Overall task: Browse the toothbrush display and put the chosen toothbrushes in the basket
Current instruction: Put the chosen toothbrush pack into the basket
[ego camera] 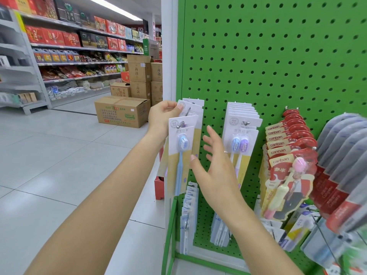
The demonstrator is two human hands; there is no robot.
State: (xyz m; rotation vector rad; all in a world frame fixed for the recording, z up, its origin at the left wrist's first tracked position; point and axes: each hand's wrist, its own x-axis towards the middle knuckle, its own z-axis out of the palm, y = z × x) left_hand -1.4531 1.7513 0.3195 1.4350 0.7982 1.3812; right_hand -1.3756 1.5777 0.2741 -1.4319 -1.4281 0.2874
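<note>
Carded toothbrush packs hang on hooks of a green pegboard [278, 66]. My left hand [161, 118] pinches the top corner of a pack behind the front one on the leftmost hook. The front pack [181, 155] holds a blue toothbrush on a white and yellow card. My right hand [214, 167] is spread with straight fingers just right of that pack, its thumb tip touching the card's edge. A second hook holds two-brush packs [241, 143], blue and purple. No basket is in view.
Red canban packs [288, 155] and grey-red Colgate packs [341, 165] hang further right. Smaller packs [188, 215] hang lower down. Cardboard boxes [122, 111] stand on the tiled aisle floor to the left, with stocked shelves [75, 62] behind them.
</note>
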